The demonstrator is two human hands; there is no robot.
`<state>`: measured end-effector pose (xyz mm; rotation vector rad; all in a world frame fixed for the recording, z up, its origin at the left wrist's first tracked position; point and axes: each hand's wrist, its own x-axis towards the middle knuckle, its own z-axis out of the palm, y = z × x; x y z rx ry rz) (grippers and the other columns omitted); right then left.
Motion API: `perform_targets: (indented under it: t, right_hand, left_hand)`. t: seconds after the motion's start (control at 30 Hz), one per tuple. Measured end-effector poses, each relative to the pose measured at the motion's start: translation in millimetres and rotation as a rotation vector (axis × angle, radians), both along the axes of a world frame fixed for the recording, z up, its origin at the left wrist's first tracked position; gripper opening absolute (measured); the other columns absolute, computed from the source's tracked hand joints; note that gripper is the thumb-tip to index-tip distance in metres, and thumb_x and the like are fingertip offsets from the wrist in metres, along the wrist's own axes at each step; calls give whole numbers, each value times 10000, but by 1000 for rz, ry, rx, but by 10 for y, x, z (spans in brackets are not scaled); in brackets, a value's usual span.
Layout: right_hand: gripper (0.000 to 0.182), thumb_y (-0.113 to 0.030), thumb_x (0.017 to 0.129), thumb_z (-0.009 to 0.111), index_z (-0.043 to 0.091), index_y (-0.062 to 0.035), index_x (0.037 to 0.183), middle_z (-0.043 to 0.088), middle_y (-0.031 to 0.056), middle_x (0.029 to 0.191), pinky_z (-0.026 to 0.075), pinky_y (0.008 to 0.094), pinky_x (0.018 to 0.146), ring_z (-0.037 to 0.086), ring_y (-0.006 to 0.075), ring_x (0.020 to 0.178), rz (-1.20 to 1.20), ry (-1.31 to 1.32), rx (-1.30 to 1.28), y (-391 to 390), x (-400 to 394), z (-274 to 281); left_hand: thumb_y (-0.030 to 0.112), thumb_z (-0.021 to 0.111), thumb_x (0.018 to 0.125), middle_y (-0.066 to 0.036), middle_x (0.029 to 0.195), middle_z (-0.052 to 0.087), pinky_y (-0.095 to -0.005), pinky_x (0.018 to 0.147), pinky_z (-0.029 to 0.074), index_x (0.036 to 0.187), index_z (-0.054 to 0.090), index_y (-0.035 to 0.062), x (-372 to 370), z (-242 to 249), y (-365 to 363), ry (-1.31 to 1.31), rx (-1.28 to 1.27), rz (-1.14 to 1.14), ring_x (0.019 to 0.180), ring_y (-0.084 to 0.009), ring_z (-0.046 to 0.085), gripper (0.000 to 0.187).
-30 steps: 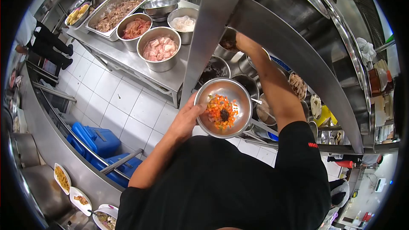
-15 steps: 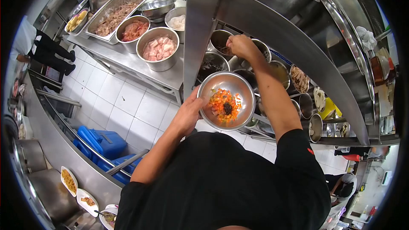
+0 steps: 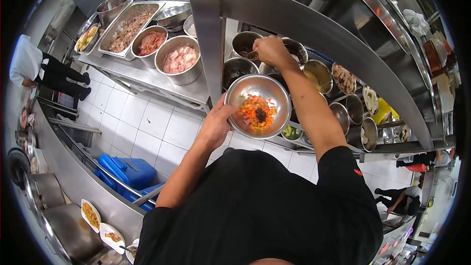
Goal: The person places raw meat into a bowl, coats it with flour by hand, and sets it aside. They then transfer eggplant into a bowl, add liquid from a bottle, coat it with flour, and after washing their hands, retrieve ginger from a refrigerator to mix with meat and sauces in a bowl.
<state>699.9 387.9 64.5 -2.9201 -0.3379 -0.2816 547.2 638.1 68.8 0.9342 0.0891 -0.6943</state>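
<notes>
My left hand [image 3: 217, 123] grips the left rim of a steel mixing bowl [image 3: 278, 97], thumb on the inner wall. In the bowl lie diced orange and green vegetables [image 3: 255, 110] with a dark clump [image 3: 264, 114] among them. My right hand [image 3: 273, 51] reaches over the edge of a round steel container [image 3: 247, 40] beyond the bowl. Its fingers are bent together and point down into that container; what they hold, if anything, is hidden. Beside it stand a container of dark food [image 3: 234, 74] and a container of yellowish liquid [image 3: 314, 79].
Steel pots of cut meat [image 3: 180, 60] stand on a table [image 3: 196, 91] at the upper left. A steel shelf [image 3: 314, 17] arches over the containers. Blue bins [image 3: 133, 171] are on the floor at left. Co-workers [image 3: 39, 64] stand at far left and far right.
The view has shifted slightly, and a container of green vegetables shows more beside the bowl. My left hand still holds the bowl; my right hand stays at the same container, its fingers slightly higher.
</notes>
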Motion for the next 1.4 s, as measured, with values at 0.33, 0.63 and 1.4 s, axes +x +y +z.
perform_targets:
  t: [0.33,0.63,1.4]
  right_hand:
    - [187,-156,811,533,699,-115,886,697,132,904,460,473,825,648,322,906,-44,4,-119,128,-100,93]
    - [250,-215,839,552,682,-49,974,684,163,911,490,354,811,655,293,893,-97,72,350,-283,-376,289]
    - [218,-244,879,552,694,-102,966,680,156,964,505,436,825,644,340,944,-368,-265,295,-212,-797,506]
  left_hand:
    - [107,480,904,-111,1193,545,-399,853,531,1411,324,51,-67,127,42,-48,-38,-2,1019,-206,614,533]
    - [118,463,910,-113,1213,537,-415,874,528,1382,353,38,-65,147,43,-72,-80,-5,1045,-216,606,491]
    - [75,464,906,-81,1243,504,-366,957,466,1392,379,92,-48,8,-164,-150,-163,81,1117,-203,526,494]
